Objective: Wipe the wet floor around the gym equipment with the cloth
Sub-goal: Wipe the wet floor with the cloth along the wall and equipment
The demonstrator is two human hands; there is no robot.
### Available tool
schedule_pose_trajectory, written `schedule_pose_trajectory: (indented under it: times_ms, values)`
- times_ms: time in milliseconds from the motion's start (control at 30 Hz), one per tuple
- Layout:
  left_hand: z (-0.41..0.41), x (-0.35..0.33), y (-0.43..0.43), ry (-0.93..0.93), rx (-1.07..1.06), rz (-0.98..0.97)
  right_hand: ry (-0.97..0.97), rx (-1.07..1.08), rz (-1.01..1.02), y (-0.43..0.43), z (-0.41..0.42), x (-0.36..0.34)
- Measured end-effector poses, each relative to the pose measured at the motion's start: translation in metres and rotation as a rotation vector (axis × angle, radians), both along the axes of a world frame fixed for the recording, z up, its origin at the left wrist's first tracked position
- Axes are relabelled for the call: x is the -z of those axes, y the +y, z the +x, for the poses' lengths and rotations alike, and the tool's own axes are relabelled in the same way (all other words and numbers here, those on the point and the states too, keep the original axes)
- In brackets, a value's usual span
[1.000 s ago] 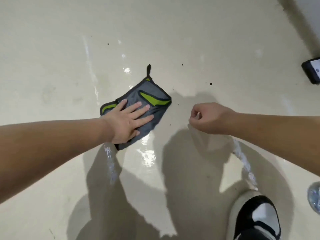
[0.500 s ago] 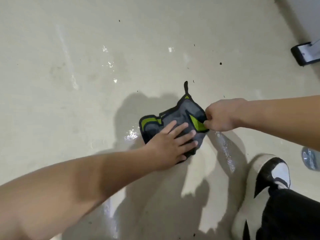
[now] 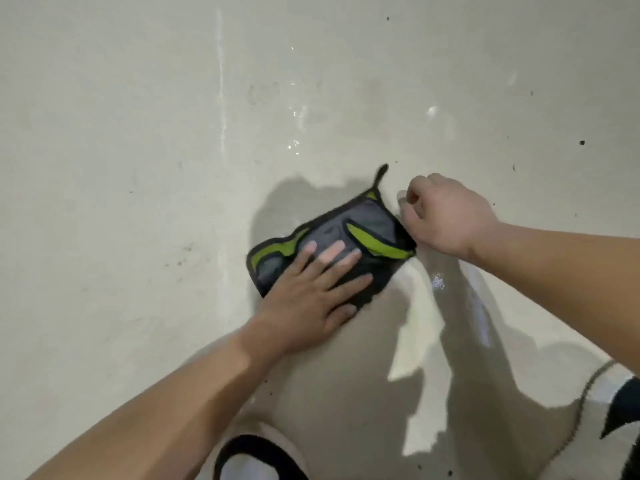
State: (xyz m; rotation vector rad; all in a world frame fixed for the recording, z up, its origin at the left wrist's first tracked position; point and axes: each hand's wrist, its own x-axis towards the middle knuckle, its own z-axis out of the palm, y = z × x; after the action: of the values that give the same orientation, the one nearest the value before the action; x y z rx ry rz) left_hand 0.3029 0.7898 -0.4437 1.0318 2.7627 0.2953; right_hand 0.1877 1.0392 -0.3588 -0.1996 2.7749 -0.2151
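Left hand (image 3: 308, 292) is flat on the cloth (image 3: 377, 226), fingers spread and straight, so that grip is wide and pressing rather than clutching. The grey cloth with its green stripes and black trim lies on the pale floor (image 3: 138, 168) at mid-scene, hanging loop pointing to the far side.

Here's the change: a second ago there was open floor between the cloth and the right hand (image 3: 450, 216). Now that hand sits against the cloth's right edge, fingers curled under. Whether its grip actually has the hem pinched, I cannot tell, because the hand covers that edge. The left palm has stayed planted on the fabric throughout.

So the cloth has travelled right, and I'd call this mid-stroke. There is a wet glint (image 3: 438, 282) just near and right of the cloth, and more sparkles (image 3: 294, 145) on the far side, so water is left to mop. A shoe (image 3: 249, 459) shows at the near edge. No gym equipment is in shot.
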Motion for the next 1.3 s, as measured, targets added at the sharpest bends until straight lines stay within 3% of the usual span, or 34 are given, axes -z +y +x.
schedule_pose_trajectory:
  times_ms: [100, 233, 400, 533, 633, 733, 867, 967, 1100, 1233, 1300]
  values:
    - [-0.020, -0.008, -0.025, -0.054, -0.341, -0.096, 0.030, 0.002, -0.060, -0.035, 0.007, 0.012]
    - [-0.006, -0.006, -0.009, -0.077, -0.398, -0.059, 0.066, -0.086, -0.052, -0.052, 0.006, 0.015]
    - [0.039, -0.014, 0.009, -0.157, -0.068, -0.111, 0.092, -0.148, -0.008, -0.053, 0.001, 0.009]
    - [0.059, -0.011, -0.009, -0.107, 0.245, -0.049, 0.071, -0.196, 0.010, -0.058, -0.004, 0.005]
    - [0.058, -0.009, -0.052, -0.064, 0.309, -0.011, 0.050, -0.218, -0.009, -0.077, -0.012, 0.004]
    - [0.054, -0.011, -0.121, -0.022, -0.008, -0.039, 0.023, -0.261, -0.062, -0.107, -0.017, 0.004]
    - [0.050, -0.014, -0.171, -0.093, -0.874, -0.163, 0.009, -0.252, -0.210, -0.150, -0.016, 0.007]
    - [0.049, -0.012, -0.146, -0.120, -1.086, -0.187, -0.021, -0.285, -0.229, -0.177, -0.012, 0.008]
    - [0.088, -0.011, -0.104, -0.018, -0.728, -0.138, -0.040, -0.334, -0.219, -0.200, -0.005, 0.012]
    - [0.128, -0.012, -0.094, -0.070, -0.251, 0.034, -0.033, -0.361, -0.205, -0.222, -0.001, 0.013]
    - [0.118, -0.008, -0.119, -0.100, -0.116, 0.077, -0.038, -0.378, -0.200, -0.231, 0.002, 0.015]
